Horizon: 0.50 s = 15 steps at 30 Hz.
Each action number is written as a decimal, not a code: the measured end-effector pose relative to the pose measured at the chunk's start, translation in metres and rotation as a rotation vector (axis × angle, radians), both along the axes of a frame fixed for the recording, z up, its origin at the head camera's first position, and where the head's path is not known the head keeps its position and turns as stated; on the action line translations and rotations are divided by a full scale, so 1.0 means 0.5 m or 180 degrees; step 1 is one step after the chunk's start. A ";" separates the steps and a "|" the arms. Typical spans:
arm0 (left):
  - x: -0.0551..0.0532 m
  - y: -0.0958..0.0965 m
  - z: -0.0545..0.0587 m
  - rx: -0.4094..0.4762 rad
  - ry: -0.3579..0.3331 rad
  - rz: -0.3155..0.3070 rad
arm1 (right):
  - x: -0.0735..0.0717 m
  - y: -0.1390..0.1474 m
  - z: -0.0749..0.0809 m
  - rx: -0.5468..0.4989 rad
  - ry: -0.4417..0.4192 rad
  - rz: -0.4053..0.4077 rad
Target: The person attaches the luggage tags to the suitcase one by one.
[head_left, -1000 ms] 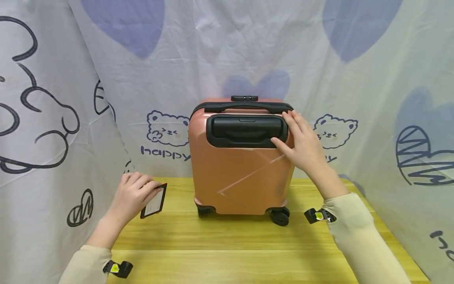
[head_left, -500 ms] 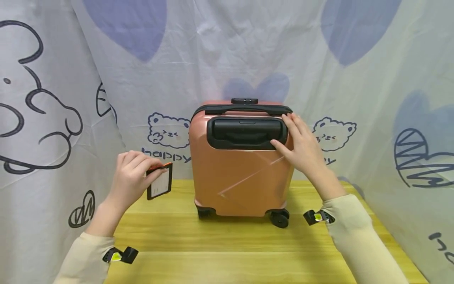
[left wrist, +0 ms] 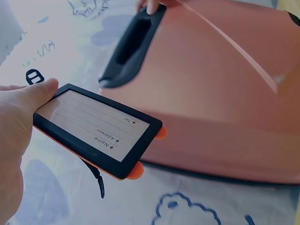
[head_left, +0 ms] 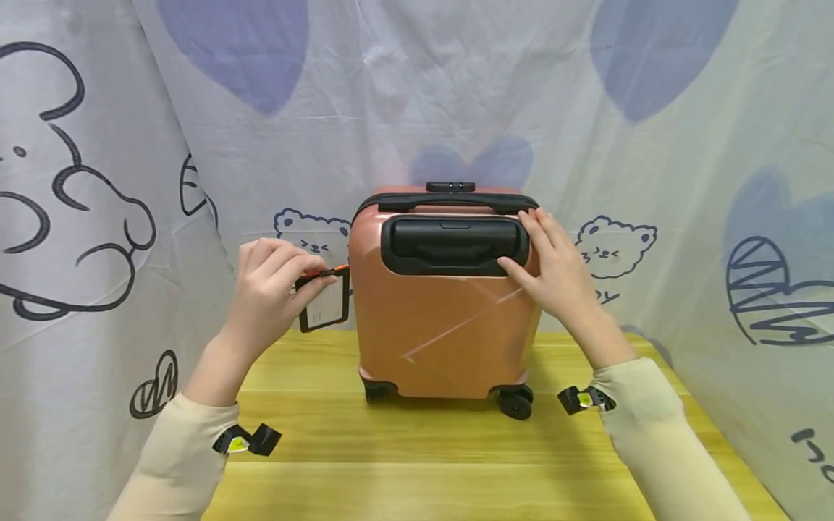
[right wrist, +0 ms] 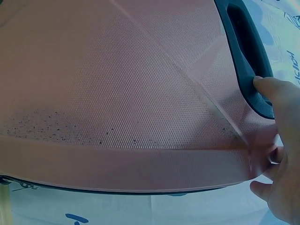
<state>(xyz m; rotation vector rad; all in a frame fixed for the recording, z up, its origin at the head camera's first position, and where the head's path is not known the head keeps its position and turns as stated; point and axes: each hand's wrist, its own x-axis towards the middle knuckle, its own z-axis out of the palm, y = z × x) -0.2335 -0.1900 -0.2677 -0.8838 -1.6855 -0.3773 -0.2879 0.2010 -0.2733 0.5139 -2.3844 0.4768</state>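
Note:
My left hand (head_left: 270, 286) pinches a luggage tag (head_left: 326, 300) by one end, thumb on its front. The tag has a black frame, orange edges and a white card with Name, Address and Tel lines (left wrist: 96, 124). A dark strap (left wrist: 96, 176) hangs behind it. In the head view the tag is just left of a rose-gold suitcase (head_left: 446, 333), which stands upright on its wheels. My right hand (head_left: 557, 268) rests on the suitcase's upper right corner with extended fingers. Its thumb (right wrist: 272, 86) touches the rim of the black pull-handle recess (head_left: 459, 242).
A black carry handle (head_left: 449, 202) and a combination lock (head_left: 449, 187) are on the suitcase's top. Under it lies a yellow wood-grain table (head_left: 391, 441). White printed curtain cloth (head_left: 365, 87) surrounds the back and both sides.
My left hand has raised the luggage tag and carried it right, up beside the suitcase's left edge. The right hand stays at the same corner, and the suitcase has not moved.

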 end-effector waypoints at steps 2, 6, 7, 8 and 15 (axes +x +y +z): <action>-0.003 0.014 0.014 0.0017 0.0034 -0.0047 | 0.000 0.000 0.000 0.0001 -0.0014 -0.0008; -0.008 0.039 0.040 0.0102 0.0069 -0.0157 | 0.000 -0.001 -0.001 0.0010 -0.0037 -0.0015; -0.010 0.045 0.046 0.0127 0.0055 -0.0180 | -0.001 -0.001 -0.001 0.0009 -0.0042 -0.0014; -0.012 0.050 0.051 0.0156 0.0036 -0.0213 | -0.001 -0.001 -0.001 0.0005 -0.0046 -0.0014; -0.032 0.088 0.090 0.0498 -0.0089 -0.0595 | 0.001 0.000 0.001 -0.0014 -0.0056 -0.0016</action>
